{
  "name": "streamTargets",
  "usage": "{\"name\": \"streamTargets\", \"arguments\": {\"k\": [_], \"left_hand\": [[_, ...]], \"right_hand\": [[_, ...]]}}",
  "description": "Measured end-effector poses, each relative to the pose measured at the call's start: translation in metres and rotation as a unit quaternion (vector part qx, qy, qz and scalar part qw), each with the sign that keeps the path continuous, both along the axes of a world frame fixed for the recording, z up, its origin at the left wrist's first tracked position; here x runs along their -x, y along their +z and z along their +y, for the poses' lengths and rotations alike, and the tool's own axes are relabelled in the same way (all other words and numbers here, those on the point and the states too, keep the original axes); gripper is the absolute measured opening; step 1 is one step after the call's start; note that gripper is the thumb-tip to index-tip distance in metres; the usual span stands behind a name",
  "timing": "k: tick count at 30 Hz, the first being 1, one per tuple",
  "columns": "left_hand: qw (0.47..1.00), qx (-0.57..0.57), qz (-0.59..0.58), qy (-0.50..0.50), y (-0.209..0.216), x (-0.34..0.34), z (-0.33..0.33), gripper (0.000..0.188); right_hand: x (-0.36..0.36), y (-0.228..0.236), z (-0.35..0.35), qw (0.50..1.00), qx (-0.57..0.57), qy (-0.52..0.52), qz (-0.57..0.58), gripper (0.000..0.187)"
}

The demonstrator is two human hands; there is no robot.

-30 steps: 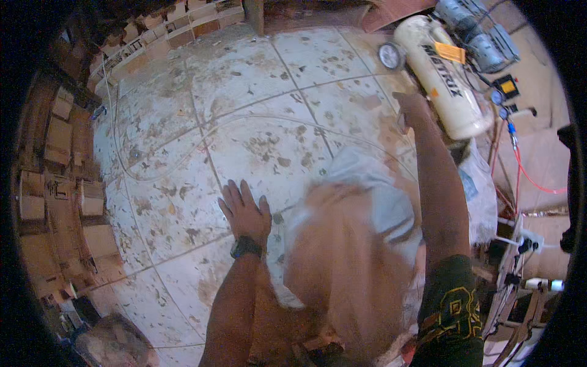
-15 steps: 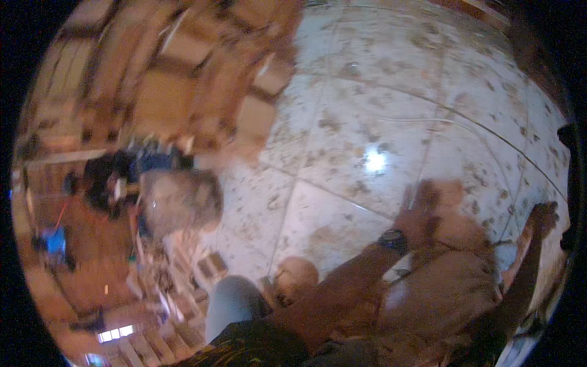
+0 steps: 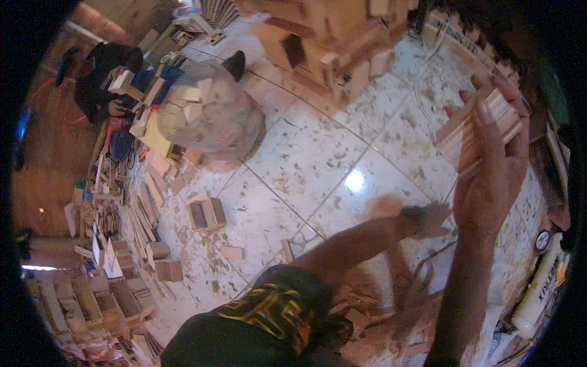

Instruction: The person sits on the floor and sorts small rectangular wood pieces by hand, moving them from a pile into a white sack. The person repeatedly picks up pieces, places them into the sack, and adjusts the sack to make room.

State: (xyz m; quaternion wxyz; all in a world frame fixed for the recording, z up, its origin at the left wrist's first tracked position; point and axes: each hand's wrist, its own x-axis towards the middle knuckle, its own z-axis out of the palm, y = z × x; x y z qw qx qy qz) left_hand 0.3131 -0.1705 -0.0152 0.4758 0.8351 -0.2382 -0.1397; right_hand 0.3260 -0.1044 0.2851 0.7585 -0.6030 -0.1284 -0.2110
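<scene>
My right hand [image 3: 492, 165] is raised at the right, fingers wrapped round a small bundle of striped wooden strips [image 3: 451, 136]; whether they are separate or joined I cannot tell. My left hand [image 3: 437, 220], with a dark watch on its wrist, is lower, beside my right wrist. It is blurred, but its fingers look stretched out, and nothing shows in it. Below my left forearm are blurred brown wooden pieces [image 3: 361, 306].
A full sack [image 3: 232, 122] with wood blocks on top stands at the upper left, beside another person [image 3: 101, 79] in dark clothes. A wooden cabinet [image 3: 318, 43] stands at the far side. Open wooden boxes [image 3: 208, 213] and offcuts litter the left floor. A white cylinder [image 3: 541, 290] lies at right.
The view has turned to the right and grown sharper. My right hand has risen and now holds the striped wooden strips. The cabinet has come into the top middle.
</scene>
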Motion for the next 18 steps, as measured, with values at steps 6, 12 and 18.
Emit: {"name": "streamTargets", "arguments": {"k": [6, 12, 18], "left_hand": [[0.989, 0.109, -0.002, -0.103, 0.023, 0.129, 0.155, 0.07], [0.995, 0.027, -0.04, 0.084, 0.004, 0.204, 0.281, 0.075], [0.966, -0.257, -0.013, 0.031, 0.01, 0.291, 0.327, 0.09]], "right_hand": [[0.012, 0.084, 0.195, 0.978, 0.104, -0.011, -0.183, 0.038], [0.065, -0.054, 0.241, 0.953, 0.189, 0.236, -0.025, 0.068], [0.18, -0.189, 0.023, 0.595, 0.698, 0.325, 0.231, 0.081]]}}
